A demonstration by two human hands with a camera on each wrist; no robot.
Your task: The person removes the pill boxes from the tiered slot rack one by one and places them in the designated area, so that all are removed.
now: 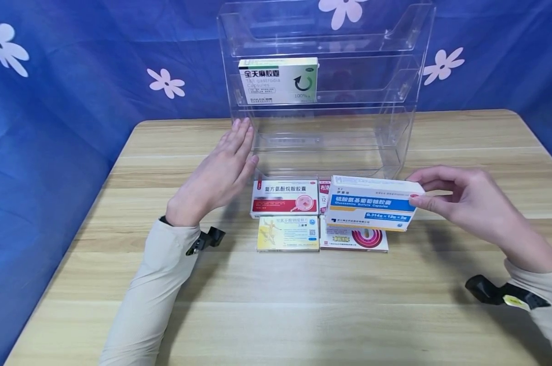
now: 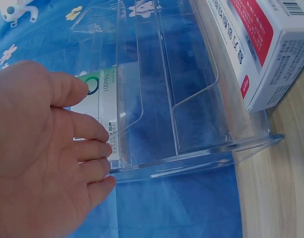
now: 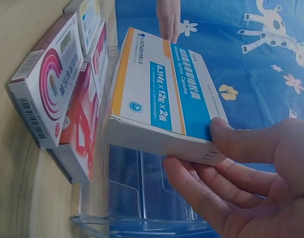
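Note:
My right hand (image 1: 468, 203) pinches a white, blue and orange medicine box (image 1: 372, 203) by its right end, thumb on the printed front. The box is tilted and overlaps the boxes beneath it in the head view. My left hand (image 1: 218, 170) has its fingers extended, fingertips right at the left side of a clear plastic display rack (image 1: 331, 127). On the rack's middle tier leans a white and green capsule box (image 1: 278, 81). In the left wrist view the left hand (image 2: 52, 148) shows its palm beside the rack.
In front of the rack lie a red and white medicine box (image 1: 284, 198), a yellow and white box (image 1: 288, 234) and a box with pink rings (image 1: 356, 240). Another red box (image 1: 324, 195) is mostly covered. A blue flowered cloth (image 1: 97, 66) hangs behind the wooden table (image 1: 280, 310).

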